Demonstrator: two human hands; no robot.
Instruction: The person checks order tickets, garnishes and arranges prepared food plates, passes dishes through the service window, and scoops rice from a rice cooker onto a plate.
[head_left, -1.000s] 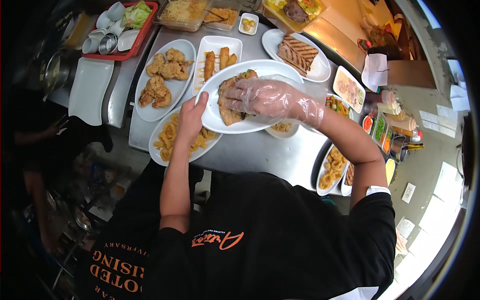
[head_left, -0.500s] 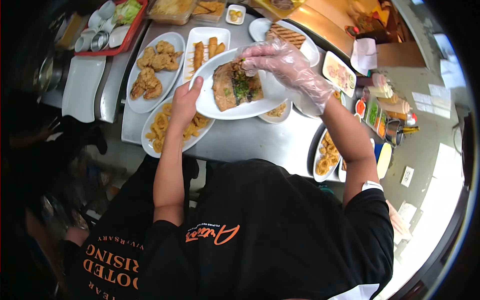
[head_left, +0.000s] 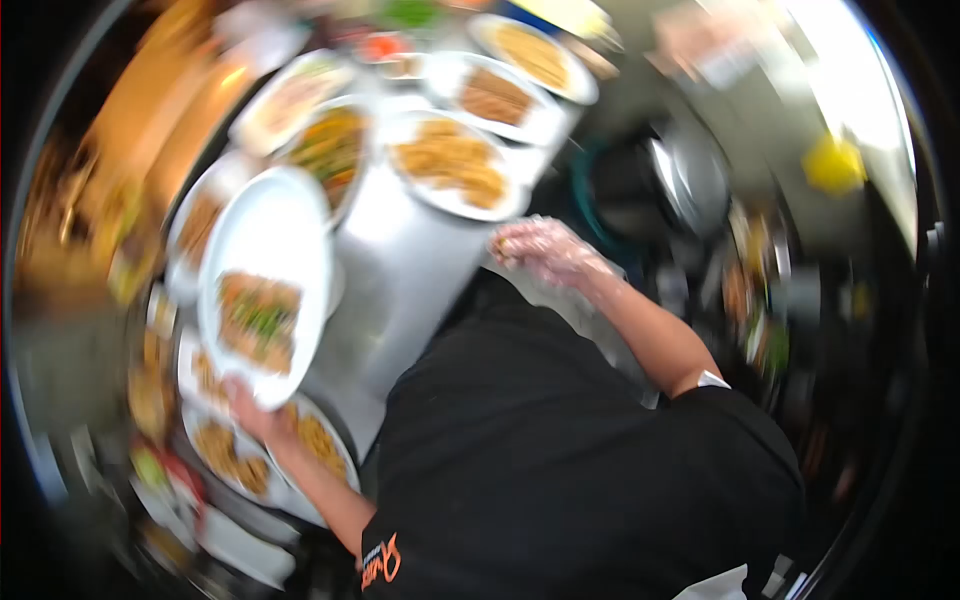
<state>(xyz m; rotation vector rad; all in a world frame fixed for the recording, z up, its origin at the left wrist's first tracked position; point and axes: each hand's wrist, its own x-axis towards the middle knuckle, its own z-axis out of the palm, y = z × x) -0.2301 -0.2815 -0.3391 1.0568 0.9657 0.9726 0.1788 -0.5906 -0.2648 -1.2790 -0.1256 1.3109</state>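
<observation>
My bare left hand (head_left: pixel 254 408) grips the near end of a white oval plate (head_left: pixel 270 215). On that plate lies a browned piece of what looks like fish (head_left: pixel 240 345), topped with chopped green garnish (head_left: pixel 262 320). My right hand (head_left: pixel 545 250), in a clear plastic glove, is well away from the plate, by the table's edge. Its fingers are curled together, and a small brownish bit seems to show at the tips, too blurred to name. Nearest to it on the table is an oval plate of golden fried rings (head_left: pixel 450 165).
A steel table (head_left: pixel 385 270) carries several filled dishes, among them a vegetable dish (head_left: pixel 330 150), a plate of brown grilled strips (head_left: pixel 495 97) and fried chicken (head_left: pixel 230 458). Past the table's right edge stands a dark rounded bin (head_left: pixel 665 180). Motion blurs much of the view.
The view has swung to the right. My right hand has left the food and moved off beyond the table's edge, while my left hand still holds the plate.
</observation>
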